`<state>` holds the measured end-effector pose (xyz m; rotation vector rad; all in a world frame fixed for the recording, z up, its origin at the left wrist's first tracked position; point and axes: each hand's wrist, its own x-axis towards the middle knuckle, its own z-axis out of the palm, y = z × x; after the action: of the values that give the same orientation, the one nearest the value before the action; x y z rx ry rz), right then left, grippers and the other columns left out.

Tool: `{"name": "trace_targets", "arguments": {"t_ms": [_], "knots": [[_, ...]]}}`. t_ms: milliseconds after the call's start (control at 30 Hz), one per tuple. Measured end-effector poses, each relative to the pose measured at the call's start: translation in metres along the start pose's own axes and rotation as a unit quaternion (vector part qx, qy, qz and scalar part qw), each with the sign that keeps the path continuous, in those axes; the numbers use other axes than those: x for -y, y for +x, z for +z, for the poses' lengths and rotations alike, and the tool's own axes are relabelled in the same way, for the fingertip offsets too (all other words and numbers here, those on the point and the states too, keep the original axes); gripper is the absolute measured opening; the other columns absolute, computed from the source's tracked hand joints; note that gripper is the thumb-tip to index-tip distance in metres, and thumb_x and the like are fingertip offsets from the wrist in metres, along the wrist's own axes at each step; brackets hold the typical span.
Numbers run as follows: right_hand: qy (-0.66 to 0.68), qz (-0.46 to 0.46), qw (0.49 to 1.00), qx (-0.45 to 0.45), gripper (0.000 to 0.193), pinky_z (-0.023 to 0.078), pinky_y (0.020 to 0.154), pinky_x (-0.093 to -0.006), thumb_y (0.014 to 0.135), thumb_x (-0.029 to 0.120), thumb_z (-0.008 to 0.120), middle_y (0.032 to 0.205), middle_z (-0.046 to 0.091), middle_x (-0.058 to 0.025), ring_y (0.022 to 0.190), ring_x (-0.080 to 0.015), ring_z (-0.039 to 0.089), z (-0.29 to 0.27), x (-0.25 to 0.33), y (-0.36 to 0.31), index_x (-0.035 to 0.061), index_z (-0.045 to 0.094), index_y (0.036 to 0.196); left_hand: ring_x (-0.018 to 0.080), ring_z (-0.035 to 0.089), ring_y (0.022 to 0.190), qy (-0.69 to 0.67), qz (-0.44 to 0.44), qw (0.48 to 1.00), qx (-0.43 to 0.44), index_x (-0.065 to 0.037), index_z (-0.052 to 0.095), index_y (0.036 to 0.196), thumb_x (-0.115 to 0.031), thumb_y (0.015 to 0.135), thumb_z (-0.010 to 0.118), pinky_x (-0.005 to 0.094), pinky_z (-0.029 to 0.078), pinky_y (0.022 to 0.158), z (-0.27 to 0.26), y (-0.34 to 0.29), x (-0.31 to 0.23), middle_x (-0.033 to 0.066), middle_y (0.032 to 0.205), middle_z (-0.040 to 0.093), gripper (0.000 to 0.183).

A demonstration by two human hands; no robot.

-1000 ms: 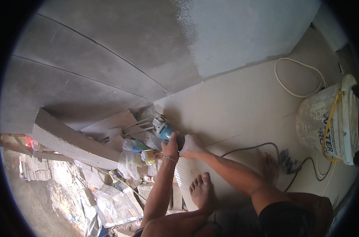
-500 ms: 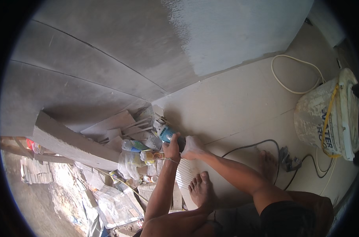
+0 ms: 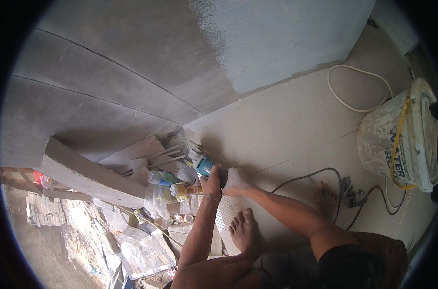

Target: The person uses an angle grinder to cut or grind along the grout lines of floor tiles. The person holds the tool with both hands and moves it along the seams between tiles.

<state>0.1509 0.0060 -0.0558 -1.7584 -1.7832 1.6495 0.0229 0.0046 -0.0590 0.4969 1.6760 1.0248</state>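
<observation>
Both of my hands are closed around a blue angle grinder, low over the edge of the tiled floor beside the wall's corner. My left hand wraps its body from the near left side. At the rear end, my right hand, coated with pale dust, grips the dark handle part. The grinder's metal head points away from me, toward the corner; whether its disc touches the tile is too small to tell. My bare foot rests on the floor just behind the grinder.
Tile offcuts and plastic bottles lie left of the grinder, behind a low concrete ledge. A dark power cord loops across the floor. A stained lidded bucket and a pale hose are at right.
The grinder and both hands have shifted very slightly toward me and to the right. The view has also moved a little. Both hands keep their grip.
</observation>
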Motion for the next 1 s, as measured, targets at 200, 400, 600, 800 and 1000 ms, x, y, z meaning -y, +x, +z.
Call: {"name": "trace_targets", "arguments": {"t_ms": [200,400,600,800,1000], "knots": [[0.02,0.012,1.0,0.004,0.039,0.064,0.08,-0.0435,0.07,0.017,0.076,0.095,0.077,-0.0306,0.095,-0.0413,0.079,-0.002,-0.002,-0.008,-0.005,0.077,0.101,0.0206,0.074,0.082,0.009,-0.01,1.0,0.005,0.002,0.076,0.106,-0.021,0.097,0.074,0.0352,0.061,0.075,-0.002,0.002,0.008,0.0092,0.097,0.075,0.025],[0.036,0.016,0.999,0.015,0.042,0.064,0.081,-0.044,0.07,0.018,0.077,0.098,0.076,-0.0318,0.097,-0.0424,0.078,0.0,-0.008,-0.009,-0.0071,0.076,0.104,0.02,0.073,0.083,0.007,-0.01,1.0,0.002,0.003,0.076,0.106,-0.021,0.096,0.076,0.0349,0.06,0.075,0.0,-0.003,0.01,0.009,0.097,0.075,0.026],[0.027,0.024,0.999,0.011,0.044,0.064,0.083,-0.0441,0.069,0.018,0.078,0.1,0.076,-0.0323,0.098,-0.0427,0.078,0.0,-0.01,-0.012,-0.0083,0.075,0.104,0.0176,0.07,0.077,0.02,-0.008,0.999,-0.024,0.001,0.073,0.098,-0.02,0.089,0.08,0.0334,0.057,0.072,0.007,-0.012,0.005,0.0062,0.091,0.073,0.024],[0.031,0.042,0.999,0.012,0.043,0.064,0.084,-0.0434,0.07,0.02,0.08,0.101,0.077,-0.0294,0.098,-0.0409,0.078,-0.013,-0.003,-0.029,-0.0061,0.076,0.104,0.0171,0.069,0.074,-0.014,-0.011,1.0,-0.001,0.001,0.072,0.096,-0.018,0.088,0.08,0.0332,0.056,0.07,0.009,-0.019,0.005,0.006,0.088,0.072,0.022],[0.008,0.046,0.999,-0.002,0.045,0.064,0.082,-0.0425,0.07,0.019,0.078,0.099,0.077,-0.0298,0.098,-0.0398,0.079,-0.012,-0.003,-0.033,-0.0062,0.076,0.107,0.0175,0.069,0.073,-0.009,-0.012,1.0,-0.007,0.001,0.071,0.096,-0.018,0.088,0.08,0.0335,0.056,0.069,0.01,-0.023,0.007,0.0068,0.089,0.072,0.022]]}}
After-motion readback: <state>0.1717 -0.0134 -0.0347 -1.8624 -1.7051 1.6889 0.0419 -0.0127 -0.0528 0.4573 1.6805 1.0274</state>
